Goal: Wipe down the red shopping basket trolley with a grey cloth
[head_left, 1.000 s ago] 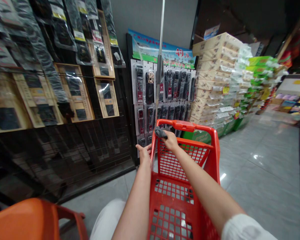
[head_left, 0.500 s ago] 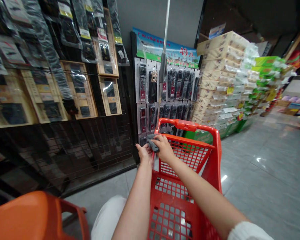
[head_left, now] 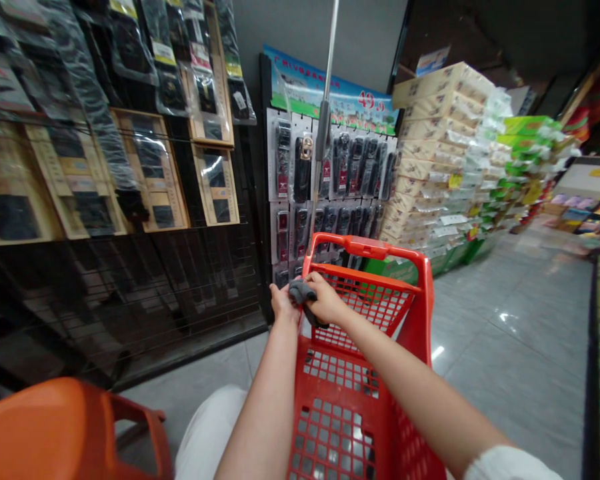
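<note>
My right hand [head_left: 326, 299] is closed on a bunched dark grey cloth [head_left: 301, 291] at the left corner of a red plastic shopping cart [head_left: 367, 248]. Part of the cloth hangs below the fingers, over the cart's side. My left hand [head_left: 284, 303] is just left of the cloth, palm turned inward, thumb apart from the fingers. Its fingertips reach the cloth's edge and are partly hidden there. Close by both hands is the cart's upper left rim. Inside the cart, the grid panels hold nothing that I can make out.
An orange plastic stool [head_left: 45, 427] stands at the lower left. Packaged belts [head_left: 305, 170] hang on a display behind the cart, beside a thin metal pole [head_left: 329, 60]. Boxed goods [head_left: 150, 170] hang on the left rack. Stacked cartons [head_left: 430, 143] line the grey tiled floor [head_left: 510, 333].
The cloth has shifted slightly left and is more bunched, with a part now hanging below my right hand. The view has shifted slightly, so the cart appears a little further left.
</note>
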The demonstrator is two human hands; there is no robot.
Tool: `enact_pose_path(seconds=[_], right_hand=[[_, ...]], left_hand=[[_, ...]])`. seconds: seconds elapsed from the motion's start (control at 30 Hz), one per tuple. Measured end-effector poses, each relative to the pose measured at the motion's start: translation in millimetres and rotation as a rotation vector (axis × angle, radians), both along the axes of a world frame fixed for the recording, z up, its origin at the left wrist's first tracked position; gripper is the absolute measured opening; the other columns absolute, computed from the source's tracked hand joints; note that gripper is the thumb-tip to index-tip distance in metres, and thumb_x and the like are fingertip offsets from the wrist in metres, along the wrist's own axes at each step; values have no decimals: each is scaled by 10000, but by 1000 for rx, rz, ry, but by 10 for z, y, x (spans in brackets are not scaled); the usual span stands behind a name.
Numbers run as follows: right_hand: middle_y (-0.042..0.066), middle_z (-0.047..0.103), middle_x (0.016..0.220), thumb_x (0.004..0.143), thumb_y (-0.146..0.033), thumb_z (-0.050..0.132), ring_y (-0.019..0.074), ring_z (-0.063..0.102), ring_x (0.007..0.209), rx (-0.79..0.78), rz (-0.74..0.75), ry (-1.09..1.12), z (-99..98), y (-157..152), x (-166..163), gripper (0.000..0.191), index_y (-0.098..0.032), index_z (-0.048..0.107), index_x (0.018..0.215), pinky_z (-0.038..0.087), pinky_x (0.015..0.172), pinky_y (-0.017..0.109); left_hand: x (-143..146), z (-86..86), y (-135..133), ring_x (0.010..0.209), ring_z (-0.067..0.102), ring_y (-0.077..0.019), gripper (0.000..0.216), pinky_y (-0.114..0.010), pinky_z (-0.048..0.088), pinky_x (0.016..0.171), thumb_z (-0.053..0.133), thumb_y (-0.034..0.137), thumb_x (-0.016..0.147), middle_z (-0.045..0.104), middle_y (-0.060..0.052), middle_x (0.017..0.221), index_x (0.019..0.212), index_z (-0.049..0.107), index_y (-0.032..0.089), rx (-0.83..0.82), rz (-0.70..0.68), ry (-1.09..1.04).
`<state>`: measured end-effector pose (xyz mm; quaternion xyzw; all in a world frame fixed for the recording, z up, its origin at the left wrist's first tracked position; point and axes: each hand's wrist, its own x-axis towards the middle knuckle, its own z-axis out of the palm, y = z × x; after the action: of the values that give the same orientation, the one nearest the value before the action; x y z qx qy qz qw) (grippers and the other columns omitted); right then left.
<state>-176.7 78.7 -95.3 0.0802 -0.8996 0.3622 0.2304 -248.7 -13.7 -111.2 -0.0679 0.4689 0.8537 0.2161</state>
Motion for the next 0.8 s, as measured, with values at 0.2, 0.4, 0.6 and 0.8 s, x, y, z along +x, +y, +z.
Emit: enact_pose_path(seconds=[0.2,0.4,0.6,0.8], right_hand=[[32,538,972,706,-15,518,170,582,929,-158,0,56,-262,-260,332,230,-213,607,784,519,841,277],[54,516,1033,687,-23,547,191,565,937,182,-111,29,-33,-195,183,328,-203,661,937,502,852,308],[73,544,1164,738,-98,580,219,600,985,328,-382,-31,304,91,-270,389,-244,670,1087,495,852,321],[48,682,1000,847,-271,533,228,654,939,-121,-565,-14,478,323,-578,233,-244,686,1020,512,844,350]], left_hand=[[-12,10,-74,839,722,-261,886,-340,567,695,19,572,948,714,-233,1084,1276,611,2,120,-116,-2],[-1,24,-71,691,707,-233,896,-302,535,584,16,576,950,739,-184,829,1197,653,-3,61,-62,-9],[53,50,30,668,697,-148,505,-228,523,635,287,328,972,746,-141,822,1072,690,41,-38,49,22],[65,12,107,780,714,-169,300,-284,544,766,459,206,893,756,-118,909,1021,702,85,-58,93,178]])
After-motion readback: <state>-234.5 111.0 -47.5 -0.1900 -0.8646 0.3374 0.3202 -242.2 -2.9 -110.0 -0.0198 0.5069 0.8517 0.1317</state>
